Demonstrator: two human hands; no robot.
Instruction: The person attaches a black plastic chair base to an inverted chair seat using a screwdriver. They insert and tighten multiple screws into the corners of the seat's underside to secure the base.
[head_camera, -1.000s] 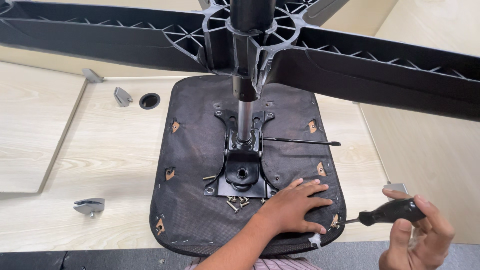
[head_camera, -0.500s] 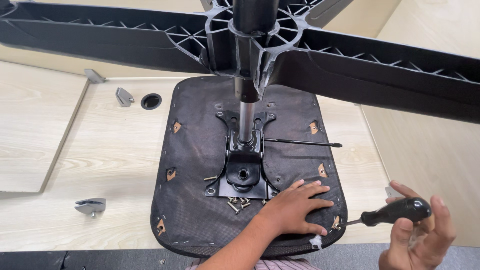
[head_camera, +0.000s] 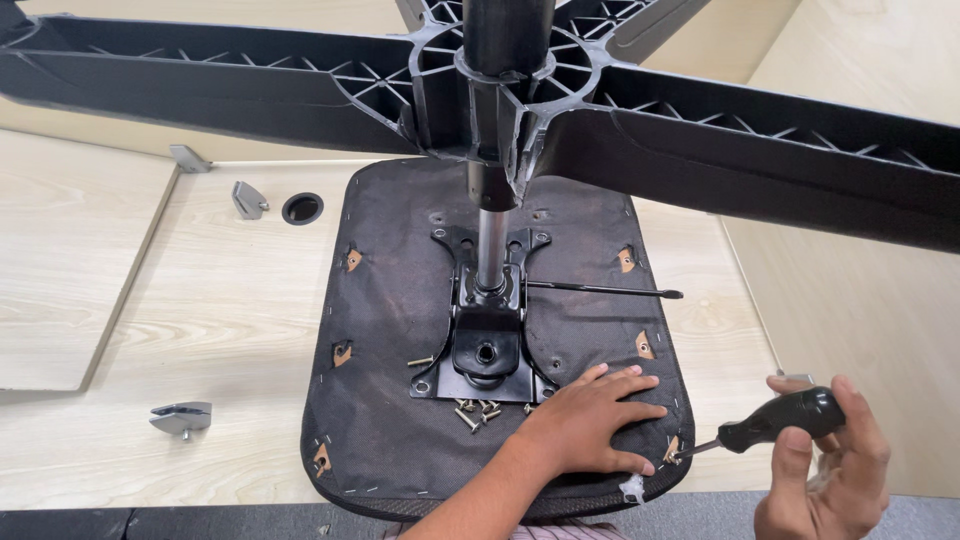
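Pale wooden tabletop (head_camera: 200, 300) bore upturned chair seat (head_camera: 400, 300); my left hand (head_camera: 590, 420) pressed flat, right hand (head_camera: 830, 470) clamped on screwdriver (head_camera: 770, 425), best kept square to the near-right screw.

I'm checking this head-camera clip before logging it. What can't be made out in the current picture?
- Screwdriver tip: too small to tell if it sits in a screw at the seat underside rim.
- Right hand: cut off by the bottom edge.
- Chair base arm ends: cut off by the frame edges.
- Seat area under the left hand: hidden by the hand.
- Loose screws: too small to count.
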